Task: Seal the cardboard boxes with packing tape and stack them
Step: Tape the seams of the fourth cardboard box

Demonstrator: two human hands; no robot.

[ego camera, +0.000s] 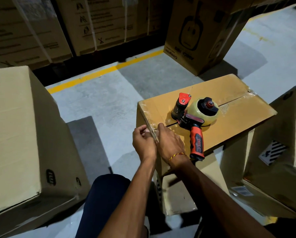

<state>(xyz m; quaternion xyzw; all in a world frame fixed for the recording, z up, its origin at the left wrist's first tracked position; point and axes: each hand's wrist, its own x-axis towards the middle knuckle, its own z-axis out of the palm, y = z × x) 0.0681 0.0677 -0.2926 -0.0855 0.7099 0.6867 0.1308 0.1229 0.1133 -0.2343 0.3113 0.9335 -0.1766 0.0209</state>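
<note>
A brown cardboard box (229, 107) stands in front of me with its top flaps closed and clear tape along the seam. A red and black tape dispenser (193, 121) with a clear roll lies on top, untouched. Both hands are at the box's near left edge, where a strip of clear tape (153, 134) folds over it. My left hand (143, 143) is beside the box wall, its curled fingers pinching the tape. My right hand (169, 143) lies over the edge, fingers pressing the tape down onto the cardboard.
A large plain box (20, 134) stands close on the left and more boxes (281, 143) on the right. A printed box (198, 36) and strapped cartons (57, 31) line the back beyond a yellow floor line (100, 73). Grey floor (106, 103) lies between them.
</note>
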